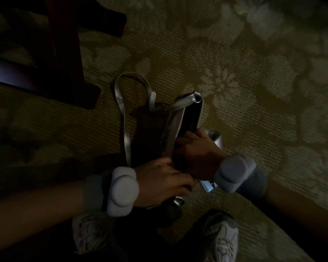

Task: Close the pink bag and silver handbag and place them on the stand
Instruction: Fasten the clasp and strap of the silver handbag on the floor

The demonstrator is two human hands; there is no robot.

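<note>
The silver handbag (pixel 175 121) is held upright above the patterned carpet, its top edge running away from me and its mouth partly apart. Its long silver strap (pixel 124 118) loops out to the left and hangs down. My left hand (pixel 163 182) grips the near end of the bag. My right hand (pixel 197 148) is closed on the bag's top edge at the right side, fingers at the opening. In this dim view no pink bag shows.
A dark wooden stand base (pixel 64 53) with crossed feet fills the upper left. Floral carpet (pixel 235 72) lies all around. My two white shoes (pixel 223 241) are at the bottom. Both wrists carry grey strapped devices.
</note>
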